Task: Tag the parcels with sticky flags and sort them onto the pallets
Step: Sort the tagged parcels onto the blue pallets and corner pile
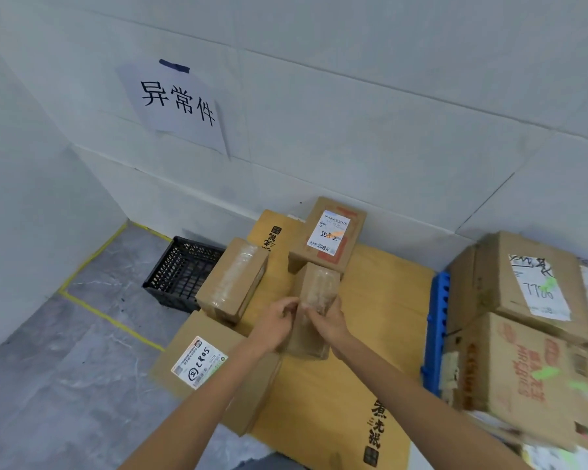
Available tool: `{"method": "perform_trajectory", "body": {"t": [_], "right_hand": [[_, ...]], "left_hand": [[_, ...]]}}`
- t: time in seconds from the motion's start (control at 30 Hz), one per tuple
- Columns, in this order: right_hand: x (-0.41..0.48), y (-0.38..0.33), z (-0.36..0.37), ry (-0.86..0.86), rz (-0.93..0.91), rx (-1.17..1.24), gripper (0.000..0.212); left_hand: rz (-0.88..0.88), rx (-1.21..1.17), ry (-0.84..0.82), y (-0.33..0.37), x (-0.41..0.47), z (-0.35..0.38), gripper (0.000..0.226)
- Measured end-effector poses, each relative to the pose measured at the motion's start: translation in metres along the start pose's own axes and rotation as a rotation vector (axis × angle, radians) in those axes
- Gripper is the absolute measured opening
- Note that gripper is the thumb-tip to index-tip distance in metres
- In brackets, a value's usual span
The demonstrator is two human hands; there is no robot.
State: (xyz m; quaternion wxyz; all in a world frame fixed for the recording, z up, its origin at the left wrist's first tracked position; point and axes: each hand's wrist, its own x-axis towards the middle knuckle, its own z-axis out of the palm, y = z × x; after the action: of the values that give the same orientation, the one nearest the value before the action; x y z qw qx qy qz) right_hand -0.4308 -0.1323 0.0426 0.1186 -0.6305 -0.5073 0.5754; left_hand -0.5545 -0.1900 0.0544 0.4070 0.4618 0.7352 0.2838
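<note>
A narrow taped cardboard parcel [316, 293] lies on a flattened yellow cardboard sheet [384, 300]. My left hand [277, 322] grips its left side and my right hand [326, 320] grips its right side near the front. Behind it stands a labelled parcel [330, 235] with an orange flag on its label. A taped parcel [233, 279] lies to the left, and a flat parcel with a white label [201, 361] sits front left under my left forearm.
A black plastic crate [180, 273] stands on the grey floor by the wall, inside yellow floor tape. A paper sign [175, 103] hangs on the wall. At right, stacked boxes [523, 334] with green flags sit on a blue pallet [437, 327].
</note>
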Motion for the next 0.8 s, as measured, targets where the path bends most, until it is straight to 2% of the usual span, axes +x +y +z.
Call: {"method": "perform_trajectory", "body": {"t": [0.07,0.17,0.23,0.33,0.37,0.4,0.47,0.5,0.57,0.63,0.7,0.8], "right_hand": [[-0.006,-0.002,-0.01,0.036,0.019,-0.085,0.112],[-0.013,0.006,-0.029,0.058,0.004,-0.105,0.116],[-0.02,0.01,-0.045,0.062,-0.028,0.001,0.106],[-0.044,0.005,-0.072,-0.018,-0.06,0.327,0.074],[-0.053,0.002,-0.082,-0.073,-0.078,0.426,0.063],[-0.061,0.0,-0.091,-0.132,-0.1,0.499,0.056],[-0.073,-0.005,-0.107,-0.21,-0.128,0.593,0.042],[-0.078,-0.006,-0.112,-0.214,-0.127,0.616,0.039],[-0.084,-0.006,-0.118,-0.145,-0.155,0.596,0.038],[-0.088,-0.003,-0.124,-0.007,-0.264,0.47,0.041],[-0.095,-0.001,-0.13,0.098,-0.355,0.362,0.048],[-0.11,-0.009,-0.137,0.078,-0.349,0.362,0.066]], "left_hand": [[-0.002,-0.116,-0.032,0.008,-0.004,0.003,0.037],[0.038,-0.215,-0.164,0.021,-0.012,0.004,0.041],[0.089,-0.228,-0.179,0.031,-0.017,0.0,0.044],[0.072,-0.298,0.075,0.045,-0.017,-0.011,0.044],[0.03,-0.353,0.098,0.051,-0.016,-0.014,0.051],[-0.029,-0.44,0.031,0.06,-0.017,-0.016,0.065],[-0.126,-0.684,-0.256,0.073,-0.02,-0.014,0.097],[-0.145,-0.773,-0.369,0.079,-0.022,-0.012,0.104],[-0.123,-0.86,-0.482,0.09,-0.024,-0.006,0.103],[-0.103,-0.876,-0.483,0.101,-0.027,-0.001,0.096],[-0.067,-0.856,-0.468,0.11,-0.027,0.003,0.072],[0.008,-0.744,-0.451,0.123,-0.031,0.007,0.053]]}}
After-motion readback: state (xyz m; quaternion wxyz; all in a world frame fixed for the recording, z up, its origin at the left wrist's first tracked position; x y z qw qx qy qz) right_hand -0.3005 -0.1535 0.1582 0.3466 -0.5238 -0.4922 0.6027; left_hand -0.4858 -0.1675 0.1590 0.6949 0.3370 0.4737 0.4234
